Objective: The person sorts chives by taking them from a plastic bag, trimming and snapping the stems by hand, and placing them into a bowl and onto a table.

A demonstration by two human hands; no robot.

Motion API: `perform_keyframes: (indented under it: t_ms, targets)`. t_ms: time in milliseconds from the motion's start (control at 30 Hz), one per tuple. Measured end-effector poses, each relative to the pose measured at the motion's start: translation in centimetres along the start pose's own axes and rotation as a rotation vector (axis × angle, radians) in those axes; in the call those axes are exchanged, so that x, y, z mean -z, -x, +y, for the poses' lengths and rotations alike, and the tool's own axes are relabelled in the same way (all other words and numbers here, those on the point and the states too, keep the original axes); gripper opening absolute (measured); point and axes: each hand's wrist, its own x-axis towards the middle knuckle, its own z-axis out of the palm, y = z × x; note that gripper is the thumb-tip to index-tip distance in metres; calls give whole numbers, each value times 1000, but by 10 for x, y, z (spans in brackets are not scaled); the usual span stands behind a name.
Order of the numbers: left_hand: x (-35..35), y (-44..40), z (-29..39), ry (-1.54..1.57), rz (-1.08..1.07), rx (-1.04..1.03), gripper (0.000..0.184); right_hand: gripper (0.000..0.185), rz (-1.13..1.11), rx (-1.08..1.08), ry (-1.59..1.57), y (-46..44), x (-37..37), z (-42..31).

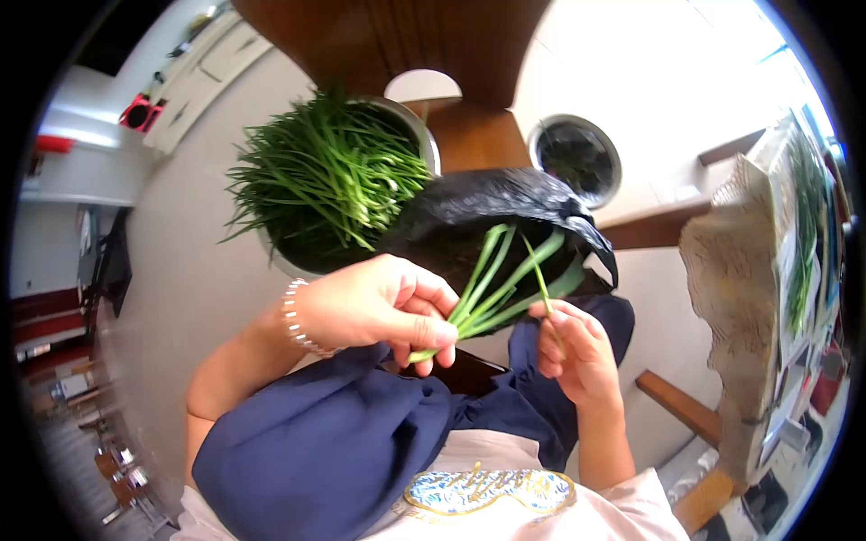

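My left hand (pixel 383 307), with a beaded bracelet at the wrist, pinches the pale ends of a few garlic chives (pixel 492 288). Their green blades fan out up and to the right. A single chive blade (pixel 538 266) is held between the thumb and fingers of my right hand (pixel 575 347), just right of the bunch. Behind both hands an open black plastic bag (pixel 505 191) rests over my lap; its inside is dark. To the upper left, a metal basin (pixel 424 131) is heaped with long garlic chives (pixel 338 176).
A wooden chair (pixel 487 135) faces me, with the basin against it. Beyond the bag, a metal bin (pixel 606 149) with a dark lining stands on the floor. On the right, a cloth-covered table (pixel 735 243) carries more long greens (pixel 801 243). White drawers (pixel 212 77) line the far left.
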Motion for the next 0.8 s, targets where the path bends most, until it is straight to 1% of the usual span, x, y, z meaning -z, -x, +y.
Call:
perform_keyframes:
  t_ms: [33,100,167,200,233,267,300,367,433,500,567,600,633,667,700,733,767,800]
  targets:
    - [-5,22,17,-28,5,-54,27,22,-9,11,-1,2,2,-2]
    - [-14,65,43,-151,226,-177,31,23,-34,40,79,4,3,-4]
    - [-4,92,42,-178,475,-483,34,22,-80,27,132,8,3,-7]
    - [-1,99,43,-193,621,-550,35,21,-126,18,135,11,3,-7]
    - [10,102,41,-241,669,-586,32,19,-169,10,136,14,3,-7]
    - [22,97,37,-221,721,-593,30,17,-166,-17,123,20,-1,-10]
    - [35,90,32,-201,770,-598,28,17,-218,-51,168,25,-2,-15]
    - [61,60,16,-129,938,-532,21,17,-302,-50,190,33,-7,-20]
    - [98,24,-17,-129,1010,-479,21,17,-312,-66,183,40,-10,-24]
    - [119,-6,-50,-65,966,-460,24,16,-305,-60,189,45,-13,-27]
    - [108,-19,-61,40,975,-370,29,20,-434,-82,104,49,-11,-32]
    - [103,-18,-60,-45,971,-331,33,21,-495,-67,46,53,-11,-35]
    - [97,-16,-55,-163,1034,-294,36,23,-557,-56,-11,56,-10,-36]
    - [95,-13,-53,-437,1155,-309,37,24,-636,10,-87,58,-8,-36]
    - [87,-8,-44,-716,1263,-317,38,23,-711,127,-135,54,-9,-31]
    - [74,-1,-36,-852,1330,-292,41,23,-672,193,-61,52,-11,-32]
    - [69,3,-32,-841,1295,-332,47,22,-627,260,11,48,-15,-33]
    - [57,11,-23,-655,1064,-335,45,22,-436,210,217,47,-30,-39]
